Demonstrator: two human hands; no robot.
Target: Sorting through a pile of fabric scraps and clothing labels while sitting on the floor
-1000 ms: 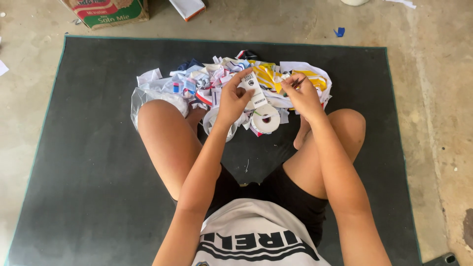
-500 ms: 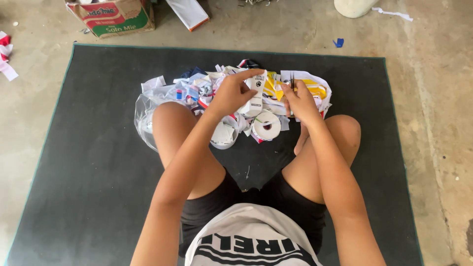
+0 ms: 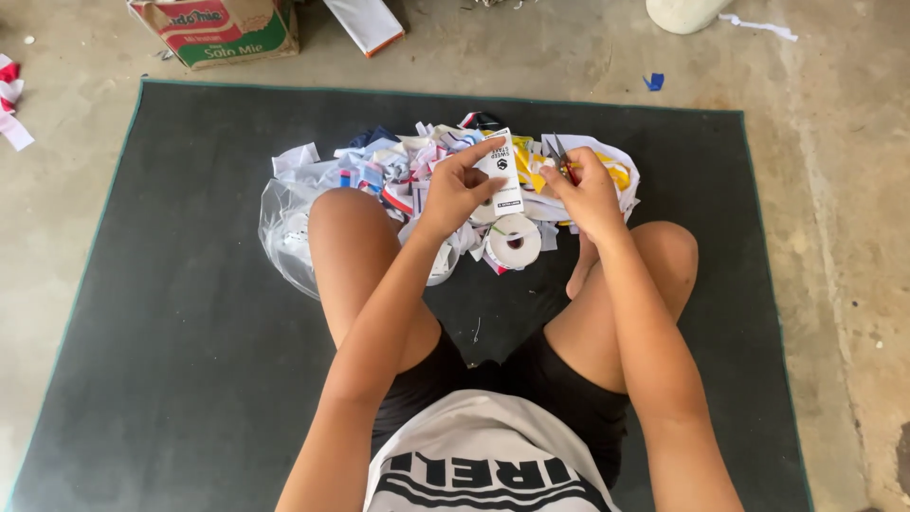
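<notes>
Head view: dark mat on concrete floor, person seated cross-legged. Paper scrap pile lies just beyond the fingers, spilling from a clear bag left of them. Cardboard box well beyond, off the mat. Tape roll just under the fingers, knees on either side. Left hand pinches a white card, upright. Right hand closed around scissors, blades just beside the card's right edge; touching or not, cannot tell.
</notes>
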